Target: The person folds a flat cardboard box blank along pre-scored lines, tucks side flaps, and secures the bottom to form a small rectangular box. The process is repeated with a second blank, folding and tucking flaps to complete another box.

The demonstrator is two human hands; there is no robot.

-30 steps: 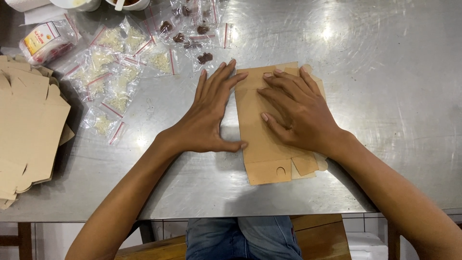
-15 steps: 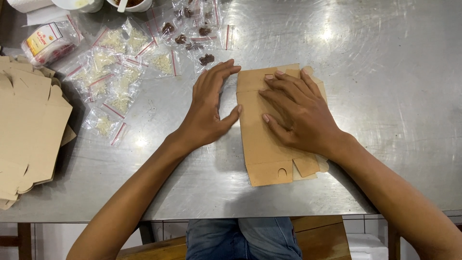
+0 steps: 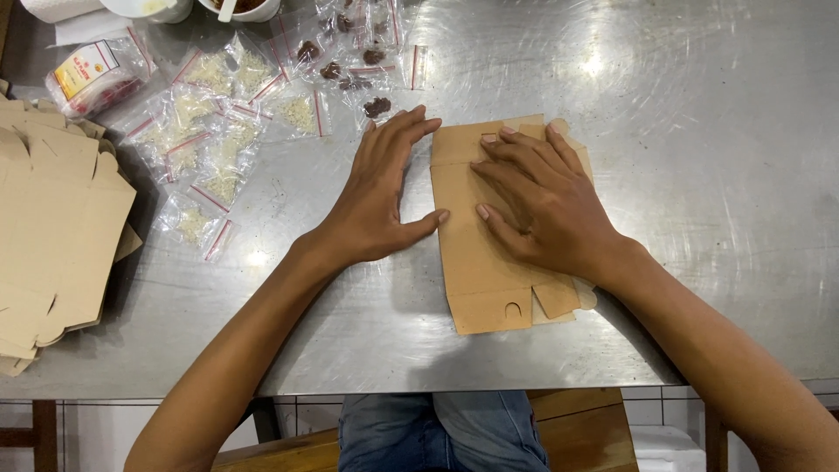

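Fingers (image 3: 516,166) of my right hand (image 3: 546,210) spread flat, pinning the cardboard box blank (image 3: 489,271), long axis toward me. Left hand (image 3: 380,192) open, thumb touching the blank's left edge. Small plastic bags (image 3: 218,131) further left.

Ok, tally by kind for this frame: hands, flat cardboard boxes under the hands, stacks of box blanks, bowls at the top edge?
Hands: 2, the left hand and the right hand
Flat cardboard box under the hands: 1
Stack of box blanks at the left: 1
Bowls at the top edge, partly cut off: 2
Total: 6
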